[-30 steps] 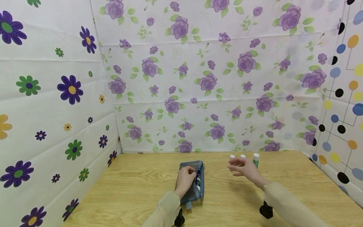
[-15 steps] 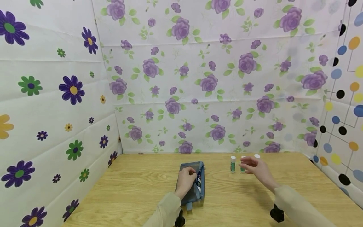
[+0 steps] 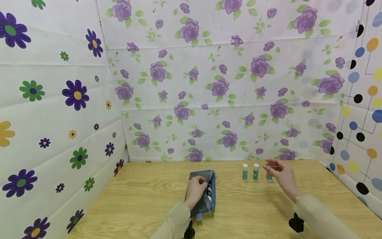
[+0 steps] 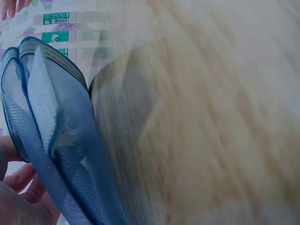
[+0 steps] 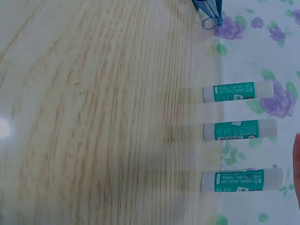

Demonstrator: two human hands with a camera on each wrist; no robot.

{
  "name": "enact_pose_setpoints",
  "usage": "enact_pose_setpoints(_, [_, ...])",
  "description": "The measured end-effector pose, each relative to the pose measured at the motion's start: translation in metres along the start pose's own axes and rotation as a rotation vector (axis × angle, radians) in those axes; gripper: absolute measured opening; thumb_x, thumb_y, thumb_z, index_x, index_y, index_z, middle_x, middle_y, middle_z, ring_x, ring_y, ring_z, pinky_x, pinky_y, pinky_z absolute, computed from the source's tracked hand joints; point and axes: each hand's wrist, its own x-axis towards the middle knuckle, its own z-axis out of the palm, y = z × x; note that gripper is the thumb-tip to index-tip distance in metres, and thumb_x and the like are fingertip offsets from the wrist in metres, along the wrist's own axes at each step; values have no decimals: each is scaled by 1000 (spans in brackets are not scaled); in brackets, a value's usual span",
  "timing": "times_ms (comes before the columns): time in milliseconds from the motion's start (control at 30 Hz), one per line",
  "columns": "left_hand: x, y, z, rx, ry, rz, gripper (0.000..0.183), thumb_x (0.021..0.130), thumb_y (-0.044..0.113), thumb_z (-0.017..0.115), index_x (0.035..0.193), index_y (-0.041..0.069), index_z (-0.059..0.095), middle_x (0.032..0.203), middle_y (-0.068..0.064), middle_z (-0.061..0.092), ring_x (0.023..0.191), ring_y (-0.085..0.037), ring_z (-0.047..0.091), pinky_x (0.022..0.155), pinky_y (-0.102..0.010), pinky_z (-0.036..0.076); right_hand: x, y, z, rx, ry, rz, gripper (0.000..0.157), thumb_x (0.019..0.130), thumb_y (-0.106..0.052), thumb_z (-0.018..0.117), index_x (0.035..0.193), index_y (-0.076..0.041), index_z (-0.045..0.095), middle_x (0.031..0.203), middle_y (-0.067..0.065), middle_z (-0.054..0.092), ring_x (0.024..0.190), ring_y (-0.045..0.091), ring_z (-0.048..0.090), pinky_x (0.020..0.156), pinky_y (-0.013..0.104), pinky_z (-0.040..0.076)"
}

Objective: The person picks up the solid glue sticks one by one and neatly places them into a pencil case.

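Observation:
My left hand [image 3: 195,191] pinches the opening edge of a blue mesh zip pouch [image 3: 199,208], its fingers behind the mesh in the left wrist view. Inside the pouch, a dark tube with a white end [image 3: 209,191] shows through the opening. Three green-and-white glue sticks stand upright in a row to the right: a left one [image 3: 245,173], a middle one [image 3: 255,173] and a right one [image 3: 269,178]. My right hand [image 3: 283,177] hovers at the right glue stick, thumb and fingers apart, covering its cap. In the right wrist view a fingertip [image 5: 297,164] shows beside the caps, holding nothing.
The wooden table [image 3: 143,196] ends at a flowered cloth wall [image 3: 167,132] behind the glue sticks. A metal ring [image 5: 209,23] hangs at the pouch's far corner. Patterned cloth also closes the left side [image 3: 56,172] and right side [image 3: 358,149].
My right hand has moved rightwards along the row, from the left glue stick past the middle one to the right one, uncovering the first two. My left hand and the pouch stay put.

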Motion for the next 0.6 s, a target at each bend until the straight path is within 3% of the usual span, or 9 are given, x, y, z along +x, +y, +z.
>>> enact_pose_setpoints(67, [0, 0, 0, -2, -3, -1, 6, 82, 2, 60, 85, 0, 65, 70, 1, 53, 58, -13, 47, 53, -30, 40, 8, 31, -4, -16, 24, -5, 39, 85, -32, 62, 119, -15, 57, 102, 6, 59, 85, 18, 57, 66, 31, 49])
enact_pose_setpoints(167, [1, -1, 0, -4, -2, 2, 6, 82, 2, 60, 85, 0, 65, 70, 1, 53, 58, -12, 47, 52, -30, 40, 15, 55, -7, -60, 61, 6, 39, 84, -37, 62, 118, -20, 58, 102, 2, 60, 85, 15, 57, 65, 29, 49])
enact_pose_setpoints(233, [1, -1, 0, -5, 0, 5, 6, 82, 2, 60, 85, 0, 65, 70, 1, 54, 58, -13, 47, 52, -30, 40, 14, 46, -9, -53, 74, 18, 39, 84, -35, 63, 118, -16, 58, 102, 4, 60, 86, 16, 57, 66, 29, 49])
enact_pose_setpoints(367, [0, -1, 0, -8, -1, 5, 6, 82, 2, 60, 85, 0, 65, 70, 1, 53, 59, -13, 47, 52, -29, 40, 2, -4, -13, 10, 81, 49, 40, 85, -27, 64, 117, -5, 57, 104, 12, 60, 88, 19, 56, 69, 30, 48])
enact_pose_setpoints(467, [1, -1, 0, -9, -4, 3, 6, 82, 2, 60, 85, 0, 64, 70, 1, 53, 59, -13, 47, 52, -30, 40, -6, -33, -12, -25, 101, 69, 42, 85, -31, 62, 117, -3, 57, 103, 12, 60, 87, 14, 55, 69, 25, 48])
enact_pose_setpoints(600, [2, -2, 1, -7, -1, 0, 6, 81, 2, 60, 85, 1, 64, 70, 1, 53, 59, -13, 47, 53, -29, 41, 8, 25, -15, -85, 169, 48, 45, 82, -43, 62, 116, -14, 58, 102, 5, 60, 87, 12, 55, 66, 20, 47])
